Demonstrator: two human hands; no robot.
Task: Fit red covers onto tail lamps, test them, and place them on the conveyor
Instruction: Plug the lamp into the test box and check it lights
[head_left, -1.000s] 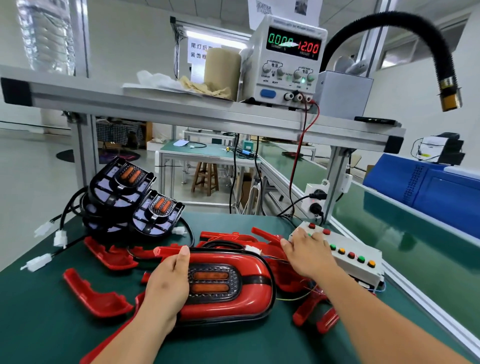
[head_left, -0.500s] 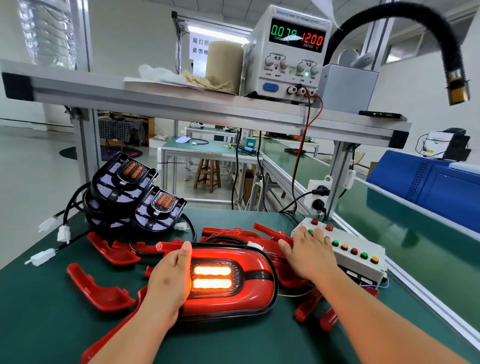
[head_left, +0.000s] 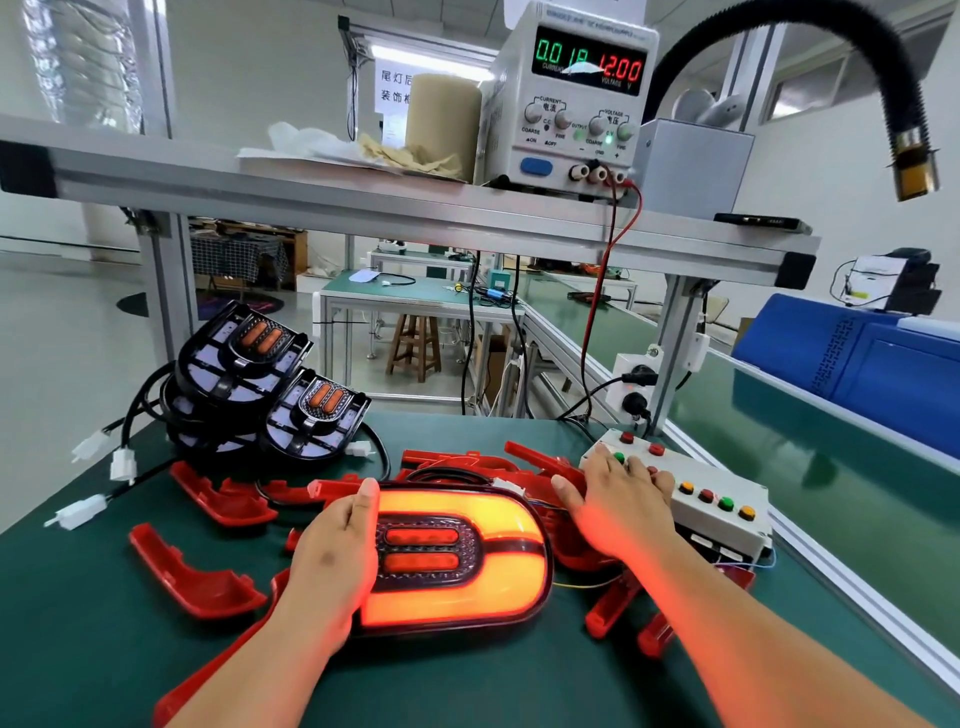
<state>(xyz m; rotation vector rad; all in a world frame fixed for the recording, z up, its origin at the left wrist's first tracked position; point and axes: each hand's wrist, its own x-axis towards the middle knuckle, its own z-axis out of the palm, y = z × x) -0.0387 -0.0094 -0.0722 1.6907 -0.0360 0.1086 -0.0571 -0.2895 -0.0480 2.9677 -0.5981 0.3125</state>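
Note:
A tail lamp (head_left: 498, 566) with a red cover lies flat on the green bench in front of me. Its outer U-shaped band glows bright orange, while the two centre bars are dim red. My left hand (head_left: 332, 561) holds the lamp's left end, thumb along its top edge. My right hand (head_left: 618, 514) lies on the white button box (head_left: 722, 519), straight fingers pressing near the green and red buttons. The power supply (head_left: 571, 93) on the shelf reads 0.18 and 12.00.
Uncovered black lamps (head_left: 249, 384) are stacked at the back left with white connectors (head_left: 78, 512) trailing. Loose red covers (head_left: 192, 577) lie around the lamp. The green conveyor (head_left: 831, 499) runs along the right beside a blue crate (head_left: 857, 374). A black hose (head_left: 883, 78) hangs overhead.
The lamp went from unlit to lit centre bars, and now its outer band glows instead. My right hand's fingers shifted on the button box. The current reading changed.

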